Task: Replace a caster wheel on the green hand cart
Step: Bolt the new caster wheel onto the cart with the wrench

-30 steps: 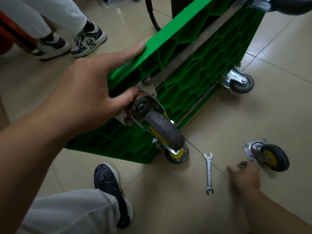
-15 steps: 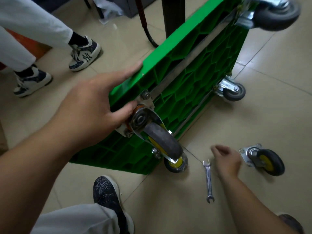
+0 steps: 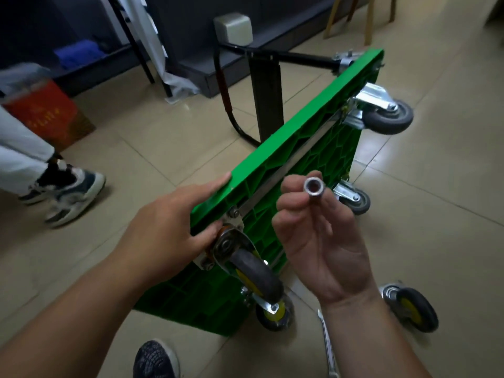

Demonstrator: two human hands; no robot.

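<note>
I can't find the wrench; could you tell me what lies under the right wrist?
A silver wrench lies on the floor under the right hand's wrist. Its shaft shows beside the arm; the wrist partly hides its upper end.

Both arms are bare. The left forearm (image 3: 81, 309) is uncovered from the near left corner up to the wrist, and the right forearm (image 3: 368, 339) likewise from the near right edge. The left grip (image 3: 174, 230) is a bare hand seen from its back, knuckles faintly ridged. The right grip (image 3: 319, 241) is a bare hand with creases crossing the palm and wrist. At the near edge, left of centre, is a shoe (image 3: 154, 360) with a dark knit upper, a fine pale web pattern, a rounded toe and a lighter sole rim.
</note>
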